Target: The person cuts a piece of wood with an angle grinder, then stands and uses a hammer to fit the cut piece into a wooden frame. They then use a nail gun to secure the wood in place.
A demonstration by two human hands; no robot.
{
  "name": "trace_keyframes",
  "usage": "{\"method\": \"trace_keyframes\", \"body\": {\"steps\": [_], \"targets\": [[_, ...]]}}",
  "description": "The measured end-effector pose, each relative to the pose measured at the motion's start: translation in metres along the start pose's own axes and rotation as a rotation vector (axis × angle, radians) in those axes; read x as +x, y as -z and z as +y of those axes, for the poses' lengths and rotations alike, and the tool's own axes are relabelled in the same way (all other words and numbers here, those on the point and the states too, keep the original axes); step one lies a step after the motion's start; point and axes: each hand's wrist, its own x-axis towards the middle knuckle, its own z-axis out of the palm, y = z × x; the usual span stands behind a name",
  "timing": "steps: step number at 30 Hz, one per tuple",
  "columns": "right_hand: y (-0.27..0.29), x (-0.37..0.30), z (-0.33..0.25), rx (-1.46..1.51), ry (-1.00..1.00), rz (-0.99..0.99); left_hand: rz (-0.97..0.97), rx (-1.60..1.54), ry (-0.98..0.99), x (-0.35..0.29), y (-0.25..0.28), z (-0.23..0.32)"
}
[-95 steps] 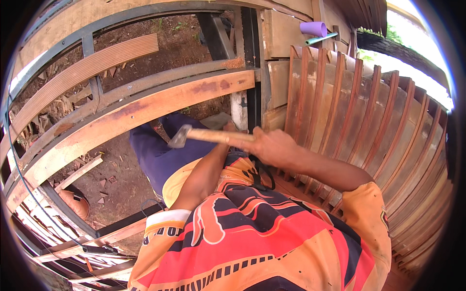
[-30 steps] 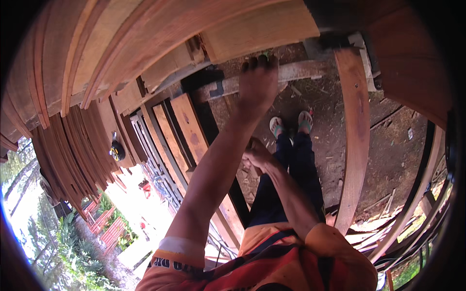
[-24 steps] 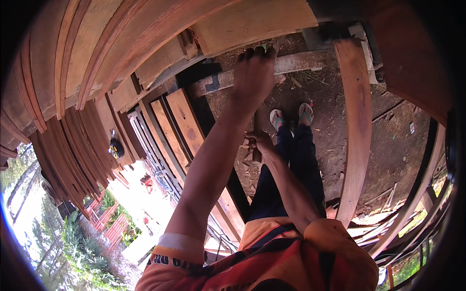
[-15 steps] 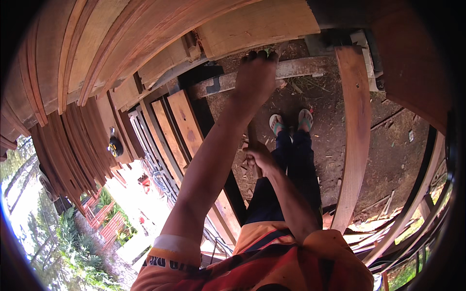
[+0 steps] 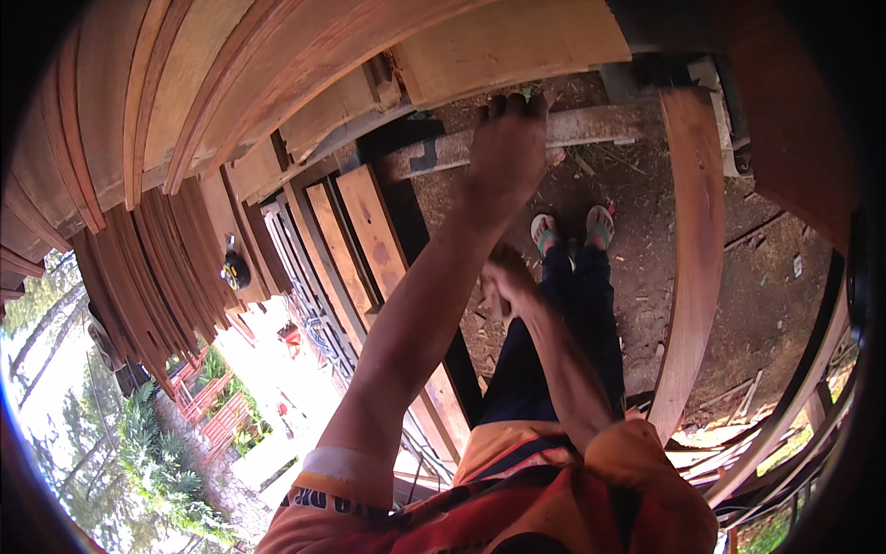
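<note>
My left hand [image 5: 509,143] is stretched far forward over the pale crossbeam [image 5: 600,126], its back toward me and its fingers curled down. Whatever those fingers hold, if anything, is hidden beneath the hand. Lower down, my right hand [image 5: 513,284] is closed round a brown wooden handle [image 5: 499,306]. Only the handle's near end shows; the rest of it disappears under my left forearm and wrist.
Stacked boards [image 5: 305,88] fill the upper left, with a black and yellow tape measure [image 5: 236,268] beside them. Planks [image 5: 371,231] run along my left. A long board [image 5: 694,240] lies to my right, above dirt ground [image 5: 637,268] strewn with chips.
The whole view has shifted slightly, so everything sits a little farther right. My right hand has moved up closer to my left forearm, covering more of the handle.
</note>
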Motion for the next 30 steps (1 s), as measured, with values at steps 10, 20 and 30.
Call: {"method": "trace_keyframes", "body": {"steps": [10, 20, 30], "targets": [[0.04, 0.036, 0.025, -0.233, 0.072, 0.089, -0.046, -0.035, -0.027, -0.003, 0.007, 0.001], [0.001, -0.005, 0.001, -0.58, 0.11, 0.049, -0.132, 0.019, -0.023, 0.001, 0.017, 0.006], [-0.015, -0.036, -0.015, -0.488, 0.06, -0.191, 0.009, 0.05, -0.005, 0.003, 0.014, 0.008]]}}
